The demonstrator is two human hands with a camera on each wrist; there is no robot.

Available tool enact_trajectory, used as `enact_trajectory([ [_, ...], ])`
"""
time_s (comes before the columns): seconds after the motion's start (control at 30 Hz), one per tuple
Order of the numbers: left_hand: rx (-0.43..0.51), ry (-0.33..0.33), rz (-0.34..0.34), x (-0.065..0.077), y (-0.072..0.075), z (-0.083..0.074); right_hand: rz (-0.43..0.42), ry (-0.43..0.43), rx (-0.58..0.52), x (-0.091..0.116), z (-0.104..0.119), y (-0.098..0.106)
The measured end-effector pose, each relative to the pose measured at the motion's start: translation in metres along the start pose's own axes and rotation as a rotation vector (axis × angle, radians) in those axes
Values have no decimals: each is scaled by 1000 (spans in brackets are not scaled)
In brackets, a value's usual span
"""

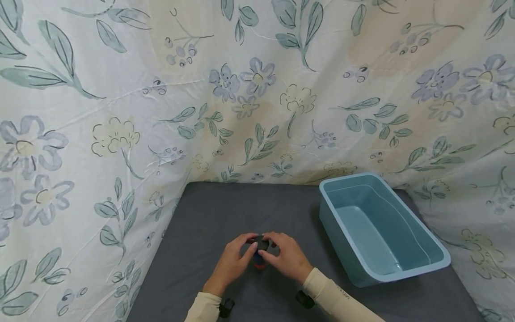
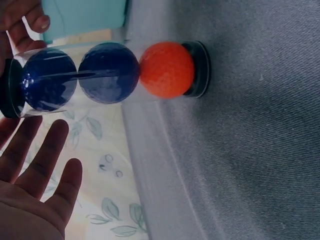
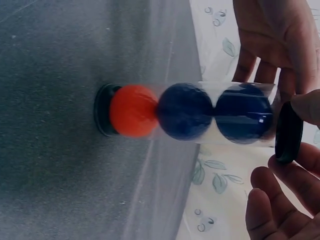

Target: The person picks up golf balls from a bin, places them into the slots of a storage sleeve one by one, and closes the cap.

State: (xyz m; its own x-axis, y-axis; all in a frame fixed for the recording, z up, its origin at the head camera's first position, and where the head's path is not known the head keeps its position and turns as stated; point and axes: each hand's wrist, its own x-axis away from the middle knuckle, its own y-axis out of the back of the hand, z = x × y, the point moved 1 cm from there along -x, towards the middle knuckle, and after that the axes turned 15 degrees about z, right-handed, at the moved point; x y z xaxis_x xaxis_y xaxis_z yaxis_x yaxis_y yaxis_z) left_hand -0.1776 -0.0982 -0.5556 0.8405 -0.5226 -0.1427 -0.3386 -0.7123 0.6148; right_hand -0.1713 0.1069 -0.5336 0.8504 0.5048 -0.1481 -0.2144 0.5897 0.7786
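A clear tube (image 3: 215, 90) stands upright on a black base (image 2: 201, 69). Stacked inside are an orange dimpled ball (image 2: 166, 70) at the bottom and two dark blue balls (image 3: 185, 111) above it. A round black lid (image 3: 289, 132) sits at the tube's top, seeming slightly tilted in the right wrist view. My right hand (image 1: 290, 257) pinches the lid between thumb and fingers, its other fingers spread. From the opposite side, my left hand (image 1: 232, 261) curls thumb and index finger around the tube's top by the lid; their exact contact is partly hidden.
A light blue plastic bin (image 1: 362, 232) stands right of the hands on the dark grey cloth-covered table (image 1: 225, 205). Floral fabric (image 1: 257, 134) hangs behind the table and along both sides.
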Motion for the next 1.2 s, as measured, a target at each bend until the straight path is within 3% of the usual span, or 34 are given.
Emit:
enact_trajectory([
  [0.4,1,-6,11,1,-4,5,22,17,-22,3,-8,-9],
  [0.87,23,-37,13,1,-4,8,5,109,-63,6,-11,-16],
  [1.2,5,-29,11,1,-4,7,-17,23,-305,8,-16,-23],
])
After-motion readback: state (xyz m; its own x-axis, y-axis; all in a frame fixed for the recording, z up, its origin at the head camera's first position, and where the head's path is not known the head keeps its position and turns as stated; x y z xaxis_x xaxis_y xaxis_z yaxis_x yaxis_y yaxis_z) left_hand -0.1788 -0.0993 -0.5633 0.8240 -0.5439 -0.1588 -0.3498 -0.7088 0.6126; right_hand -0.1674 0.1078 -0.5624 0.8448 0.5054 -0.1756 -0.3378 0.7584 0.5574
